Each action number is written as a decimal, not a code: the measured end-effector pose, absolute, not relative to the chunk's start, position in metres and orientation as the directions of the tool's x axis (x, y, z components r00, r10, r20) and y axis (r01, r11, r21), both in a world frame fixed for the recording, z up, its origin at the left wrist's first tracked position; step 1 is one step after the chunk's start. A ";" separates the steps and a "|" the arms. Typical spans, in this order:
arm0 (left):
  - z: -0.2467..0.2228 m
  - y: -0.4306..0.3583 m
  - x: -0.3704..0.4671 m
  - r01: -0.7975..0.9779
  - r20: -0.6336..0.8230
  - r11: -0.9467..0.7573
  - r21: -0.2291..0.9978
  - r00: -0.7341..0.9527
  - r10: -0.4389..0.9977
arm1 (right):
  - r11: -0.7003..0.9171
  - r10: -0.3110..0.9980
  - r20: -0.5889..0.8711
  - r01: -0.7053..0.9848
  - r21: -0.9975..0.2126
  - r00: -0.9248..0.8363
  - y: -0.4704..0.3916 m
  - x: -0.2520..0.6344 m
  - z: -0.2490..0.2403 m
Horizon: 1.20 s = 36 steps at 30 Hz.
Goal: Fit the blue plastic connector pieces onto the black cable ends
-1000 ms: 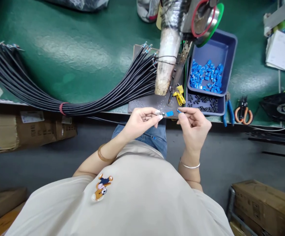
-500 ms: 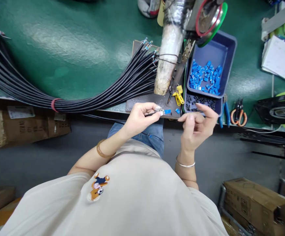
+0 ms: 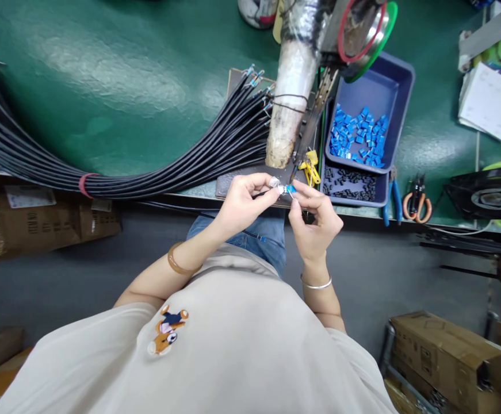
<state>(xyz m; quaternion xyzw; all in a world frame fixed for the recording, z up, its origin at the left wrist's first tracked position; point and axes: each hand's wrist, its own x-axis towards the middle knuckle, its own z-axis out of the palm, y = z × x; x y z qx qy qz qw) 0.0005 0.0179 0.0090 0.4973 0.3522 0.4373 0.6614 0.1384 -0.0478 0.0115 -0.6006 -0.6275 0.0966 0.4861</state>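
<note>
My left hand (image 3: 244,201) pinches the end of a thin black cable with a small blue connector (image 3: 289,188) at its tip, just off the bench's front edge. My right hand (image 3: 313,218) has closed in from the right, and its fingertips meet the same blue connector. Both hands are above my lap, in front of a dark work plate (image 3: 250,178). A thick bundle of black cables (image 3: 146,172), tied with a red band (image 3: 81,185), fans across the green bench (image 3: 125,86) toward that plate.
A blue tray (image 3: 401,98) holds several blue connectors; below it lies a tray of small black parts (image 3: 351,184). A taped post (image 3: 291,98) stands behind the plate with a yellow clip (image 3: 310,167). Blue pliers (image 3: 394,201) and orange-handled cutters (image 3: 416,201) lie right. Cardboard boxes (image 3: 452,351) sit on the floor.
My right hand, open and apart half a second ago, has moved left and closed its fingertips on the blue connector held by my left hand. The view shifted slightly.
</note>
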 end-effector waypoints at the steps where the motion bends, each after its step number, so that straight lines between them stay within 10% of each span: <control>1: 0.009 0.018 0.001 -0.227 -0.022 0.111 0.968 0.362 0.932 | 0.259 0.853 0.481 0.636 -0.727 0.202 -0.047 0.139 0.012; 36: 0.012 0.020 0.005 -0.138 0.005 0.045 0.989 0.342 0.940 | 0.173 0.903 0.349 0.532 -0.829 0.250 -0.039 0.146 0.028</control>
